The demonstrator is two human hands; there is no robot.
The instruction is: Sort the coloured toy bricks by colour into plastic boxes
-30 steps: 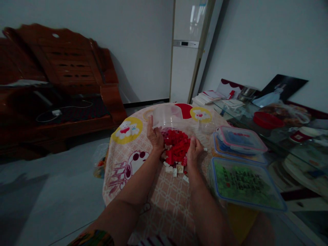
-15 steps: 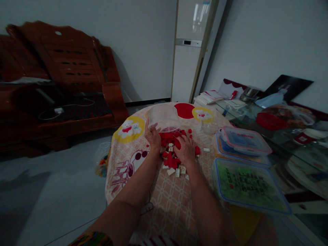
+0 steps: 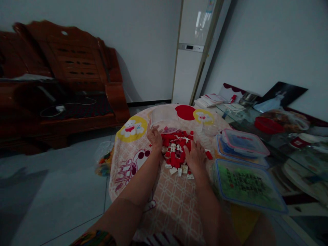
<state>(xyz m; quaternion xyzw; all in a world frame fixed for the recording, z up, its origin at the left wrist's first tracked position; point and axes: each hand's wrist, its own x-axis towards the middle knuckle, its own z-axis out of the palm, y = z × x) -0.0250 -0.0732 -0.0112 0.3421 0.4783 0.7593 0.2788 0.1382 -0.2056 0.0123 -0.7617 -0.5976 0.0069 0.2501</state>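
A heap of small red and white bricks (image 3: 176, 147) lies on a cartoon-printed cloth (image 3: 133, 160) over a round table. My left hand (image 3: 154, 135) holds the near rim of a clear plastic tub (image 3: 162, 118), tipped on its side behind the heap. My right hand (image 3: 195, 156) rests palm down on the right side of the heap, fingers spread over the bricks. A single red brick (image 3: 208, 155) lies just right of that hand.
Lidded plastic boxes sit to the right: a green-filled one (image 3: 246, 184) near me, a blue-filled stack (image 3: 243, 143) behind it. A small clear cup (image 3: 208, 129) stands beyond the heap. A glass table (image 3: 289, 143) with dishes lies right, a wooden bench (image 3: 64, 85) left, a bag (image 3: 104, 160) on the floor.
The tub has tipped lower and the bricks have spread out of it onto the cloth. My right hand slid across the heap and back to its right side, flattening the pile.
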